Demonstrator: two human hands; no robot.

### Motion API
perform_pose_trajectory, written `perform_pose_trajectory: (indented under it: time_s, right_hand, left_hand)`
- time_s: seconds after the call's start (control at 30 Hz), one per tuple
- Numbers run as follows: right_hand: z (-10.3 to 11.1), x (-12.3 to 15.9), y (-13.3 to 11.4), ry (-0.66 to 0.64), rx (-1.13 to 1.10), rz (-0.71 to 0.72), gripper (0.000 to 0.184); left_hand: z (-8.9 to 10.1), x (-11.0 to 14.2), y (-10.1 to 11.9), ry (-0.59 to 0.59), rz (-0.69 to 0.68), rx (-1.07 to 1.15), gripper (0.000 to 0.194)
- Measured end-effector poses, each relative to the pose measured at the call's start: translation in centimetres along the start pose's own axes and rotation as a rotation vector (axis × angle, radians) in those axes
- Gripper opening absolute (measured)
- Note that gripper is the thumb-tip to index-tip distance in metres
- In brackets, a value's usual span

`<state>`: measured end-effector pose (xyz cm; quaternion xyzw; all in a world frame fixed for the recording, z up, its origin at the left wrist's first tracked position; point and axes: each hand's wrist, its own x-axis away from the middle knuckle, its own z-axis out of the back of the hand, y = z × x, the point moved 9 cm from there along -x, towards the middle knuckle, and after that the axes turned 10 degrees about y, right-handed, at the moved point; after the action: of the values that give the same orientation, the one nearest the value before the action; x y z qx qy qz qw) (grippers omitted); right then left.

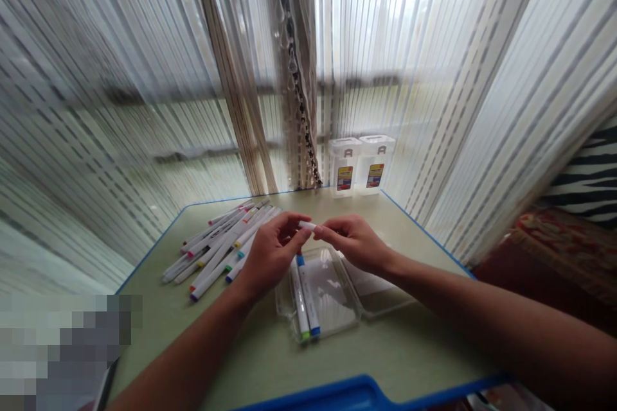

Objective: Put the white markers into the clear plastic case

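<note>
Two hands are at work near the middle of the frame, and both are mine. My left hand (276, 249) and right hand (354, 241) meet there, fingers drawn narrow on a white piece (307, 225). I judge that each holds one end, which would steady so slim an object; my fingers cover much of it, so I cannot tell whether it is a whole marker or only a part.

Below my hands, at lower centre, a clear case (336, 298) lies open and flat on the table (390, 359), its second half (380, 289) to the right and partly behind my right forearm. Opened this way, its inside is in easy reach. Two markers (306, 305) rest side by side along the left of the case, green and blue ends toward the bottom of the frame; the side wall probably checks rolling.

At centre left, a loose pile of markers (216, 250) fans out beside my left hand, coloured ends mostly showing, which makes shades easy to read. Two boxes (371, 173) stand upright at the table's far edge, upper right of centre, apart from the working area.
</note>
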<state>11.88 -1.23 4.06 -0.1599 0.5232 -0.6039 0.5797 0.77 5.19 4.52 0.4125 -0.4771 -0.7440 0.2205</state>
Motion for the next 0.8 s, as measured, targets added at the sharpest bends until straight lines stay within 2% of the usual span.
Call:
perform_pose_trajectory:
  time_s: [0.4,0.8]
  right_hand:
    - [0.08,0.16,-0.29,0.006,0.091,0.053,0.049]
    - [0.11,0.21,-0.59,0.010,0.078,0.063,0.046]
  left_hand:
    - [0.09,-0.06,-0.23,-0.007,-0.003,-0.032,0.023]
    - [0.19,-0.22,0.02,0.012,0.033,0.082,0.023]
